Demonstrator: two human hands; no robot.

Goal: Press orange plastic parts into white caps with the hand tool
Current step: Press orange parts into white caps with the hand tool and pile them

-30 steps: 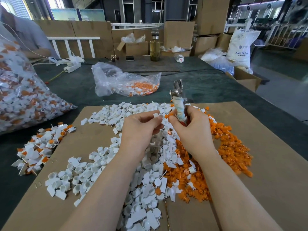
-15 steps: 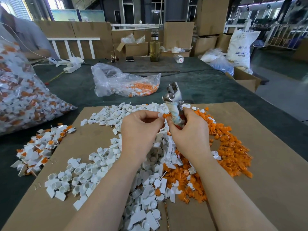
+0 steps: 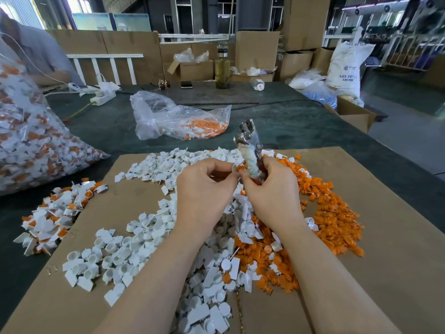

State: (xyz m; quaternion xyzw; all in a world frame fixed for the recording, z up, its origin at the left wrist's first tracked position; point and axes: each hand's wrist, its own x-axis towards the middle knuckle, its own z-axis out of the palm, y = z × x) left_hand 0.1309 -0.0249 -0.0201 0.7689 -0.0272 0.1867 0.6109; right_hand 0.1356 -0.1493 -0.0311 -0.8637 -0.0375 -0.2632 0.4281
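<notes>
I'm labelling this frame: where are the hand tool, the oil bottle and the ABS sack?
hand tool (image 3: 248, 141), head view, metal head.
oil bottle (image 3: 222, 68), head view, glass body.
ABS sack (image 3: 346, 66), head view, printed front.

We can read print on one thing only — the white sack at the upper right of the frame. We make out "ABS RESIN" at its top and again lower down; the small logo and the line beneath are too blurred to read.
</notes>
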